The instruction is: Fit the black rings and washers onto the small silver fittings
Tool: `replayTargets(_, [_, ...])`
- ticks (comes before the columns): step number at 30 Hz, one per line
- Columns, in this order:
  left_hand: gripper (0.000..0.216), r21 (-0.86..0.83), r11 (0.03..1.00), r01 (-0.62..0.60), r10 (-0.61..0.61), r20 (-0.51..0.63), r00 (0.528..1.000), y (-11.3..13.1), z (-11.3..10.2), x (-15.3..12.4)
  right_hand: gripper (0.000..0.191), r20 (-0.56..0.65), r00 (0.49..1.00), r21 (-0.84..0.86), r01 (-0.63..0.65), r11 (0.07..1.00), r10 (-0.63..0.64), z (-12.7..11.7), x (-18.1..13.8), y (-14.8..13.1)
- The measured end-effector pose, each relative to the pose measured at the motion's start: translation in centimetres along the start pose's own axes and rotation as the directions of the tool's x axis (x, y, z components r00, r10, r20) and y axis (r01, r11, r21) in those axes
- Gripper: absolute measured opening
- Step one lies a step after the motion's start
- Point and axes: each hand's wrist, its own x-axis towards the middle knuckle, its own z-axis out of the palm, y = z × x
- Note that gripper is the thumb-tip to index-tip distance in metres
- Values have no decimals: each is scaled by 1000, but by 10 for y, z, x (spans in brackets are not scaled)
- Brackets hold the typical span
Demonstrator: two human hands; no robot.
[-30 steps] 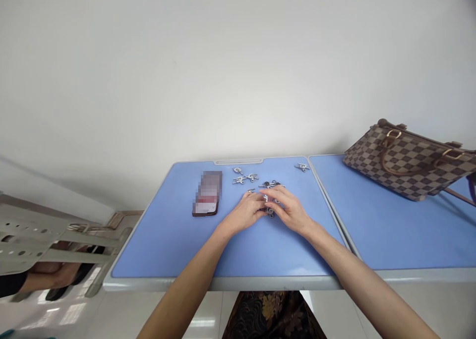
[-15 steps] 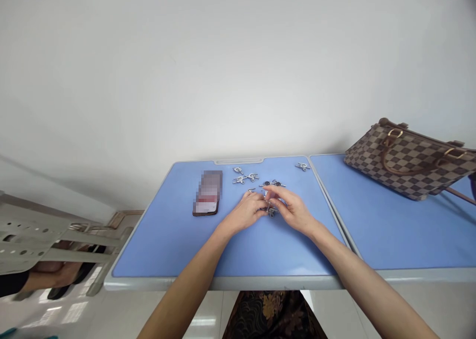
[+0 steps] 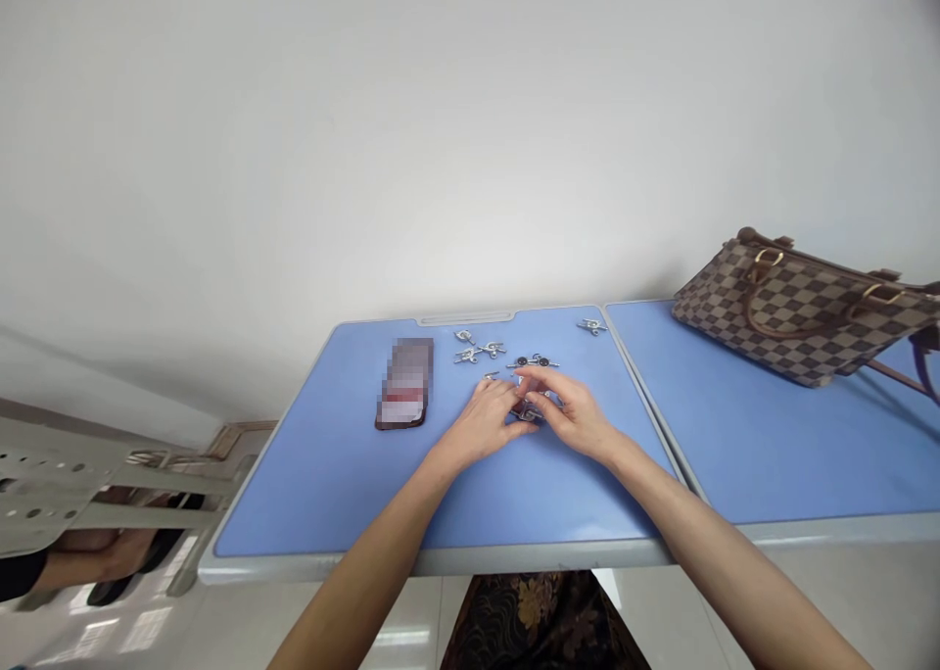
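Observation:
My left hand (image 3: 488, 423) rests low over the blue desk, its thumb stretched out apart from the fingers. Facing it is my right hand (image 3: 575, 415), with its fingers curled and the thumb bent inward; whatever lies between those fingertips is too small and hidden to name. Under and between both hands lies a small silvery metal fitting (image 3: 527, 412), partly covered. Just beyond the fingertips sits a metal piece with two dark round knobs (image 3: 533, 361). Several similar silvery fittings (image 3: 479, 350) form a group past my left hand.
One more silvery fitting (image 3: 591, 327) lies near the desk's far right corner. Left of my hands is a phone (image 3: 404, 384), partly pixelated. A checkered handbag (image 3: 808, 308) stands on the adjoining desk (image 3: 793, 454). At far left are a grey chair (image 3: 51, 489) and another person's leg.
My left thumb has moved away from its fingers and now points right, below the metal fitting. My right hand stays almost in place. The whole view has shifted slightly.

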Motion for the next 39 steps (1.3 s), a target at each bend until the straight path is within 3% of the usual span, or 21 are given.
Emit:
replayTargets(6, [17,2,1000,21,-21,16,1000,-3,3,2,35,45,999,-4,-10,1000,10,-3,1,-2])
replayTargets(14, [19,-87,996,17,-19,-27,999,0,3,1,33,27,997,-97,78,992,-76,0,1,0])
replayTargets(23, [11,-67,998,-17,19,30,999,-5,-7,2,32,-43,987,155,-145,977,154,-6,2,-6])
replayTargets(27, [12,-97,995,-24,27,34,999,-6,-11,1,23,-145,932,94,-321,942,332,-17,3,-6])
replayTargets(31, [14,-124,992,-28,27,-9,1000,-5,-12,2,18,18,875,-96,-481,872,484,-24,4,2])
replayTargets(35, [15,-113,993,-27,24,-21,999,-5,-13,2,15,209,873,-152,-417,896,441,-23,3,9])
replayTargets(39, [16,-85,996,-31,31,2,1000,-6,-11,2,13,248,871,-183,-387,904,423,-18,2,10])
